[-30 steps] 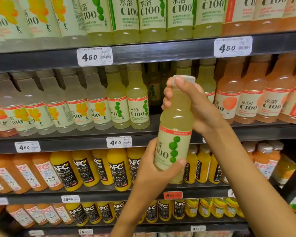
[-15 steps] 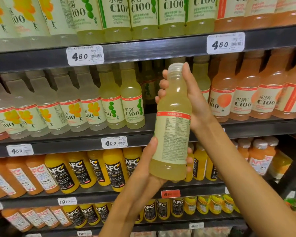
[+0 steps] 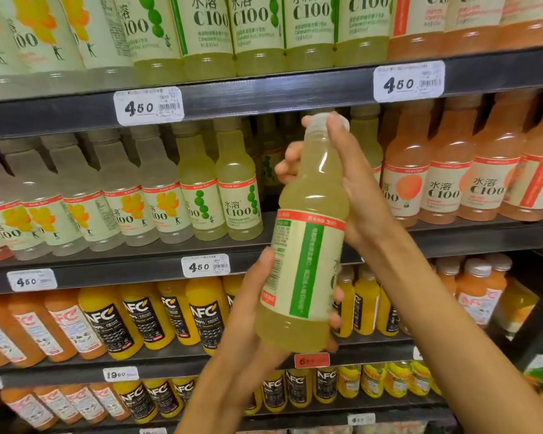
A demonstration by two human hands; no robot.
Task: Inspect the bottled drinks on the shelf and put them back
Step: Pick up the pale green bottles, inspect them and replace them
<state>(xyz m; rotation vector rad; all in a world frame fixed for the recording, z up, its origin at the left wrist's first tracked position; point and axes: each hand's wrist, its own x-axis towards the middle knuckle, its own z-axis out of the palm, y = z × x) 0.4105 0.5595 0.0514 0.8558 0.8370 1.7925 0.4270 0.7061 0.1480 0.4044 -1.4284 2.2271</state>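
I hold a pale green C100 bottle (image 3: 308,239) upright in front of the middle shelf (image 3: 295,242). Its label shows a green vertical stripe and small print toward me. My left hand (image 3: 251,308) grips the lower body from the left, thumb on the label and fingertips showing at the right. My right hand (image 3: 355,189) wraps the neck and shoulder from the right, one finger reaching the white cap. Behind the bottle is a dark gap (image 3: 273,170) in the row of green C100 bottles (image 3: 239,198).
Yellow-label C100 bottles (image 3: 85,211) fill the middle shelf's left, orange ones (image 3: 452,180) its right. The top shelf (image 3: 264,92) carries more C100. Below stand NFC juice bottles (image 3: 145,314). White 4.50 price tags (image 3: 148,106) hang on the shelf edges.
The bottle has turned about its upright axis: front label a second ago, nutrition print half a second ago, now the green stripe. Both hands keep hold; the view has shifted slightly.
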